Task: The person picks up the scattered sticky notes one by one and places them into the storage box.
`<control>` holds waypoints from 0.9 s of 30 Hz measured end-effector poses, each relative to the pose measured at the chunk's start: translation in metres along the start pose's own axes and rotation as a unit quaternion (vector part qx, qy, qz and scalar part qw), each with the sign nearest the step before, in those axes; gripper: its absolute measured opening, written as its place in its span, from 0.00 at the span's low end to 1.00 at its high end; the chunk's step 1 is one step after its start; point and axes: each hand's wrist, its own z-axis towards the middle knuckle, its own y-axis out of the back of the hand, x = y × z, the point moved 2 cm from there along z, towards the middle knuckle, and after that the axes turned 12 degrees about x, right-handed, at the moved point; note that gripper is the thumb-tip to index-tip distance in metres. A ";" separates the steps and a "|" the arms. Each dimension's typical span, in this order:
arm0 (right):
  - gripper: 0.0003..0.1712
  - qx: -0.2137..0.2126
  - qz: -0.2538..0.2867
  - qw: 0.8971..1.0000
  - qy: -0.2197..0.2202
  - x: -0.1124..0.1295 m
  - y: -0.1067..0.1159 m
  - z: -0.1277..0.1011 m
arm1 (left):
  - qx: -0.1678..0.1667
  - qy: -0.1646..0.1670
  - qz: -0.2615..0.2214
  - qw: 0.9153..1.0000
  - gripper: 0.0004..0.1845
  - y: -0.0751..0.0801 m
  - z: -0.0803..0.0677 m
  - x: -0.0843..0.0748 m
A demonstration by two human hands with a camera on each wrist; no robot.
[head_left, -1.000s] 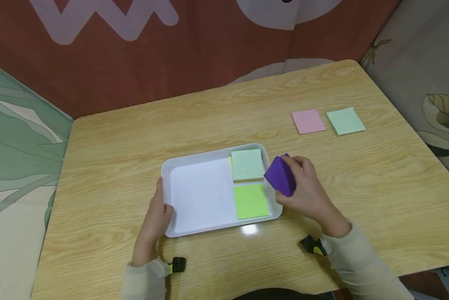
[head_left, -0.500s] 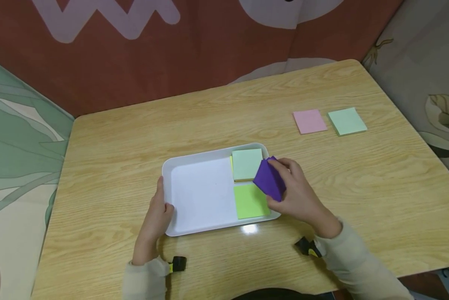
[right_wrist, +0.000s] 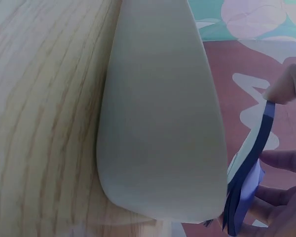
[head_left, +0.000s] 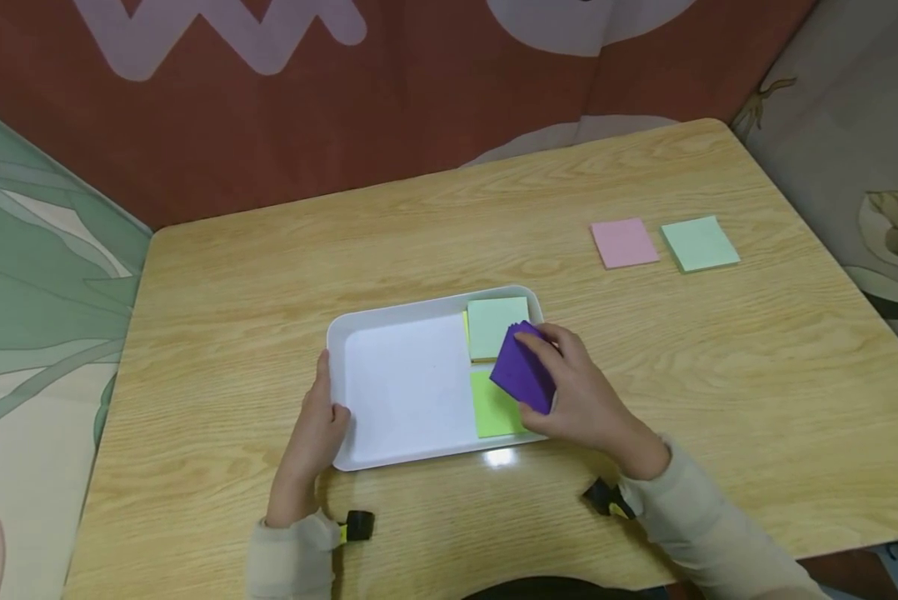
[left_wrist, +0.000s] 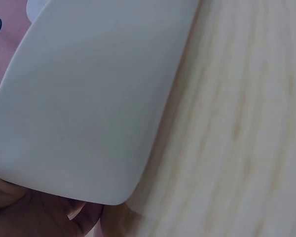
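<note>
My right hand (head_left: pixel 580 400) pinches a purple sticky note pad (head_left: pixel 522 371) between thumb and fingers, holding it tilted above the right end of a white tray (head_left: pixel 411 462). In the right wrist view the pad (right_wrist: pixel 251 163) shows edge-on, beside the tray's outer wall (right_wrist: pixel 160 113). A lime green sticky note pad (head_left: pixel 490 408) lies in the tray, partly hidden by the purple one. Behind it, a pale green pad (head_left: pixel 494 327) lies on top of a yellow layer. My left hand (head_left: pixel 314 429) holds the tray's left end, its thumb at the rim.
Farther back on the right of the wooden table (head_left: pixel 284 258) lie a pink sticky note pad (head_left: pixel 624 243) and another pale green pad (head_left: pixel 700 243), side by side. A red fabric backdrop (head_left: pixel 389 100) hangs behind the table.
My right hand has moved left with the purple pad, from beside the tray's right rim to above the tray's right end. The left hand stays on the tray.
</note>
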 end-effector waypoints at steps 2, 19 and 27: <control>0.44 0.002 -0.005 1.000 0.003 0.000 -0.001 0.000 | -0.001 -0.001 0.000 1.000 0.39 0.000 0.000 0.000; 0.43 0.051 -0.040 0.997 0.052 0.000 -0.008 0.007 | -0.006 -0.007 0.000 1.000 0.40 0.001 0.000 0.000; 0.43 0.075 -0.065 0.993 0.069 -0.004 -0.016 0.010 | -0.008 -0.015 -0.002 1.000 0.40 0.001 0.000 -0.001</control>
